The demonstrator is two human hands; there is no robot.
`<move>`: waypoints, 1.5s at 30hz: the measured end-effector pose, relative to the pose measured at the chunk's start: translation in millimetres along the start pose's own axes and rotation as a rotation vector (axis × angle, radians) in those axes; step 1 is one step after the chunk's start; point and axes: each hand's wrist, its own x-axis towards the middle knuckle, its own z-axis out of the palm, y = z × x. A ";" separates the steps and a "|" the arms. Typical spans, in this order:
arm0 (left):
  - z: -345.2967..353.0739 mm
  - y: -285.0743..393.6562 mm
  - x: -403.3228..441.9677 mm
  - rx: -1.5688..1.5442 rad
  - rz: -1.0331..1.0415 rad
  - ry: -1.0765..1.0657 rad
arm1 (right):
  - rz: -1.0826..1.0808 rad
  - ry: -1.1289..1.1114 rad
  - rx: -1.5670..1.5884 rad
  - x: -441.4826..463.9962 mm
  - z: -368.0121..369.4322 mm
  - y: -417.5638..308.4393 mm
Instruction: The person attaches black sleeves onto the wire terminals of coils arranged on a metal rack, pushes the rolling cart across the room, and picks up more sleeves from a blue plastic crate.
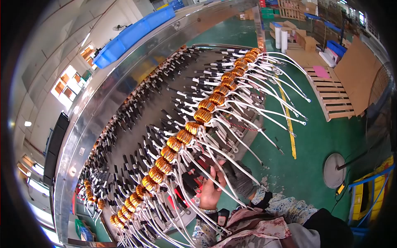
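Note:
A long row of copper-wound ring coils [203,116] runs diagonally across a metal-framed rack, with white wires hanging toward me and short black-sleeved leads on the far side. Below the middle of the row is my bare left hand [210,193], its fingers curled up among the hanging white wires [225,156]. What these fingers hold is hidden by the wires. Close beside it, my right hand [242,178] wears a dark grey glove and reaches in under the same wires. Its fingertips are out of sight. Several wire ends carry ring terminals [305,123].
A second row of coils [89,191] lies along the rack's far side. Blue bins [134,37] sit above the metal frame [78,136]. To the right are a wooden pallet [331,97], cardboard, a round stand base [334,170] and a yellow crate [372,194] on the green floor.

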 end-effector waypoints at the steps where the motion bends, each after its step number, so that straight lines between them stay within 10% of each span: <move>1: 1.8 4.5 -2.2 -0.029 -0.005 -0.033 | 0.015 -0.017 -0.004 2.9 -2.2 -4.8; 3: -2.9 5.4 -1.6 0.016 0.014 0.027 | -0.070 -0.016 -0.129 16.4 -4.1 -4.5; 5: 8.2 15.8 -6.1 -0.035 0.022 -0.039 | 0.408 0.015 0.365 22.1 1.6 -20.4; 14: -23.9 2.1 -14.6 -0.085 -0.056 0.025 | 0.494 -0.105 0.803 23.9 24.5 -9.0; 22: -19.2 5.4 -14.6 -0.078 -0.034 0.027 | 1.200 -0.467 1.809 53.3 32.7 11.6; 29: -5.3 6.2 -21.5 -0.079 -0.015 0.097 | 0.979 -0.430 1.738 36.1 40.0 28.6; 33: -13.4 1.9 -19.0 -0.055 -0.022 0.097 | 0.684 -0.479 1.070 21.5 50.6 35.5; 35: -11.5 0.3 -18.2 -0.064 -0.028 0.088 | 1.178 -0.320 1.888 55.0 15.2 3.1; 45: -4.7 -14.5 -26.1 0.299 0.061 0.167 | 1.201 -0.304 2.094 26.3 56.9 30.6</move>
